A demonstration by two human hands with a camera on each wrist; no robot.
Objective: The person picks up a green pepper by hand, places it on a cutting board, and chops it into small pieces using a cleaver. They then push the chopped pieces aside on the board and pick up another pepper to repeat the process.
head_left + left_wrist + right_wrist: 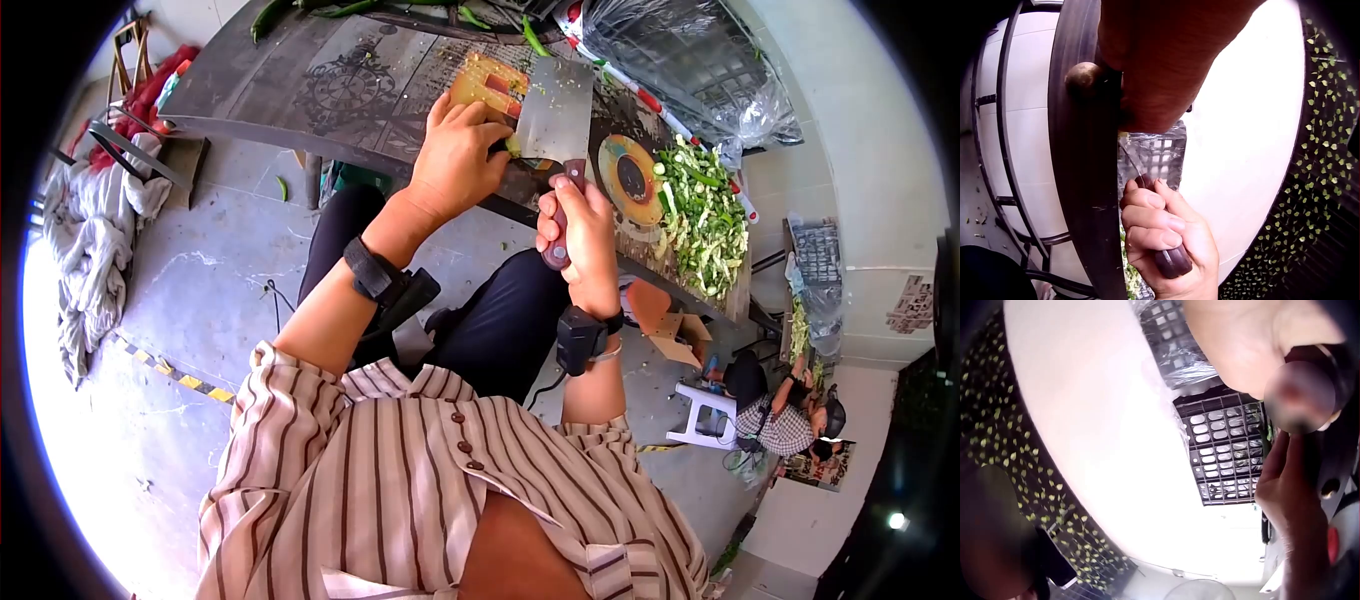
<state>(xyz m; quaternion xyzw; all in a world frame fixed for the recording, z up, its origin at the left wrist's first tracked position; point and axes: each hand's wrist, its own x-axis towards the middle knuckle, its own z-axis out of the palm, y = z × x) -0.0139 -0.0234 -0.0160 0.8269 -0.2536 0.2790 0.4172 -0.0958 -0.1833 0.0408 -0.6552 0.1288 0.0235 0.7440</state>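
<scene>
My right hand point(580, 235) grips the dark brown handle point(561, 240) of a cleaver, its wide steel blade point(556, 108) standing over the printed tabletop point(400, 90). Just left of the blade, my left hand point(460, 150) bends its fingers down around a green pepper piece point(514, 146), of which only a pale green end shows. A heap of chopped green peppers point(705, 220) lies right of the cleaver. In the left wrist view the right hand point(1169, 231) wraps the handle; in the right wrist view the left hand point(1291, 497) reaches up beyond the handle's butt.
Whole green peppers point(345, 8) lie along the far edge. A plastic-wrapped black crate point(680, 60) stands behind a red-and-white pole point(640, 92). On the floor are an open cardboard box point(680, 338) and a white stool point(703, 415), where another person point(780, 415) sits.
</scene>
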